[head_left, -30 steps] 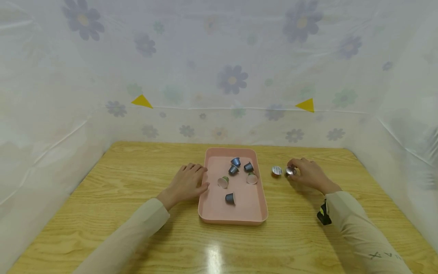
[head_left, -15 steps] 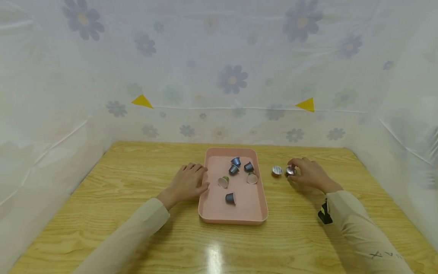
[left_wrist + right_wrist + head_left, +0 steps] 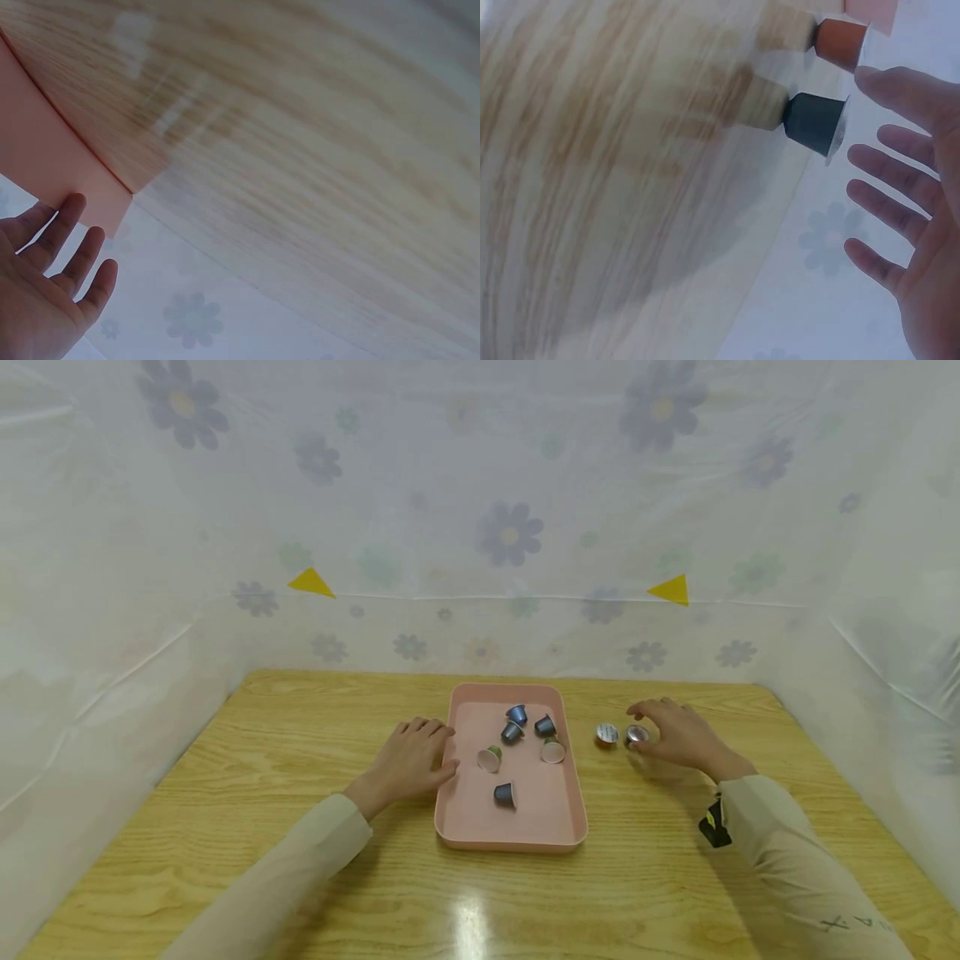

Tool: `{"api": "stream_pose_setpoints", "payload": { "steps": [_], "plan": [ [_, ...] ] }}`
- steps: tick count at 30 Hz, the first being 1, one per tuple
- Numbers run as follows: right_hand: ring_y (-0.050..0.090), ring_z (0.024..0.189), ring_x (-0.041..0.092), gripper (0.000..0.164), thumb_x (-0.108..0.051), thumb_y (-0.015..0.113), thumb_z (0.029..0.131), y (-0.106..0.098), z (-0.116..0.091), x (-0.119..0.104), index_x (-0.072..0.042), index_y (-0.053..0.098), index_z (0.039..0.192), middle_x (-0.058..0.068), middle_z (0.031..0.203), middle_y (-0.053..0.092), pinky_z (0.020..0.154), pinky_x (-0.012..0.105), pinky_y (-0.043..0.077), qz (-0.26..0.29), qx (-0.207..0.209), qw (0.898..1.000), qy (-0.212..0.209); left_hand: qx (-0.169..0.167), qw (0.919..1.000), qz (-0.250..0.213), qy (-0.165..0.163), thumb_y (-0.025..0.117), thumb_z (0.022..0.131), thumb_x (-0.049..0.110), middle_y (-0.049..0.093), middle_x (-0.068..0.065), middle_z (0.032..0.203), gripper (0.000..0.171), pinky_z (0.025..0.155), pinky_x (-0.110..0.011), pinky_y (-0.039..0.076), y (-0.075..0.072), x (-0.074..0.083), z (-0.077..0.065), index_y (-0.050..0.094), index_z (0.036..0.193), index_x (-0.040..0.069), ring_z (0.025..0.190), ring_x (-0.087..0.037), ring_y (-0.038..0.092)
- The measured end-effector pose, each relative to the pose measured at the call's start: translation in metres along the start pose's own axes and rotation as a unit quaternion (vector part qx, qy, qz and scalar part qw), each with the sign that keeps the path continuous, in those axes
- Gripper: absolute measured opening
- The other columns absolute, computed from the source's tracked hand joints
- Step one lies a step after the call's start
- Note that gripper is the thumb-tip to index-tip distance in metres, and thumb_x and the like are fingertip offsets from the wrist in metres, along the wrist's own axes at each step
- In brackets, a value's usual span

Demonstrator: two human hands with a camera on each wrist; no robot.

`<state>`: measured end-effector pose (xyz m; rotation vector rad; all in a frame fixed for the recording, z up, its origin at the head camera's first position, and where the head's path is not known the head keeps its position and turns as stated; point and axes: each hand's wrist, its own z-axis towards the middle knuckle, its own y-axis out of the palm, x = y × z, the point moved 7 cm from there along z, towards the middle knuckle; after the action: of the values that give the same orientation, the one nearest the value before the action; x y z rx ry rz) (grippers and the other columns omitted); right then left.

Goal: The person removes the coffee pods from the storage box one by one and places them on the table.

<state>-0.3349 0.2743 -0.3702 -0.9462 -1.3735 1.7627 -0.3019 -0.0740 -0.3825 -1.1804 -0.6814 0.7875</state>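
My left hand (image 3: 408, 758) lies at the left rim of a pink tray (image 3: 510, 837); in the left wrist view its fingers (image 3: 73, 206) are spread, one fingertip overlapping the tray's outer wall. Beyond the tray's right side, two coffee capsules stand on the table with their foil lids up. One is an orange coffee capsule (image 3: 841, 41), the other a dark green coffee capsule (image 3: 815, 124). My right hand (image 3: 686, 739) hovers close over the dark one, fingers apart and holding nothing. Its fingertips (image 3: 862, 155) show just off the lid in the right wrist view.
Several coffee capsules lie tipped inside the tray, among them a blue capsule (image 3: 517, 714), a grey capsule (image 3: 505, 795) and a green capsule with a pale lid (image 3: 490, 760). A flowered curtain (image 3: 450, 527) encloses the wooden table (image 3: 337, 877) at the back and sides.
My right hand has let go of the dark capsule; its fingers have spread and risen slightly off it. The capsule stays beside the orange one. My left hand and the tray have not moved.
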Motion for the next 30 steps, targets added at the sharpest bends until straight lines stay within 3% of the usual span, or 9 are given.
{"api": "stream_pose_setpoints", "payload": {
  "steps": [18,30],
  "plan": [
    [0.054,0.104,0.031,0.045,-0.02,0.07,0.079,-0.005,0.011,-0.034,-0.005,0.055,0.119,0.011,0.112,0.061,0.088,0.056,0.038,-0.023,0.022,0.998,-0.055,0.0,1.0,-0.001,0.0,0.053,0.088,0.04,0.056,-0.006,0.121,0.044,0.094,-0.045,0.038,0.001,-0.001,0.0,0.056,0.121,0.01,0.111,-0.028,0.049],
    [0.054,0.105,0.029,0.042,-0.023,0.07,0.078,0.0,0.017,-0.057,-0.005,0.059,0.114,0.009,0.11,0.061,0.087,0.055,0.041,-0.019,0.031,0.995,-0.096,-0.003,1.0,-0.005,-0.002,0.053,0.088,0.04,0.056,-0.006,0.12,0.044,0.095,-0.045,0.038,0.002,-0.001,0.001,0.056,0.121,0.011,0.111,-0.027,0.049]
  ]
}}
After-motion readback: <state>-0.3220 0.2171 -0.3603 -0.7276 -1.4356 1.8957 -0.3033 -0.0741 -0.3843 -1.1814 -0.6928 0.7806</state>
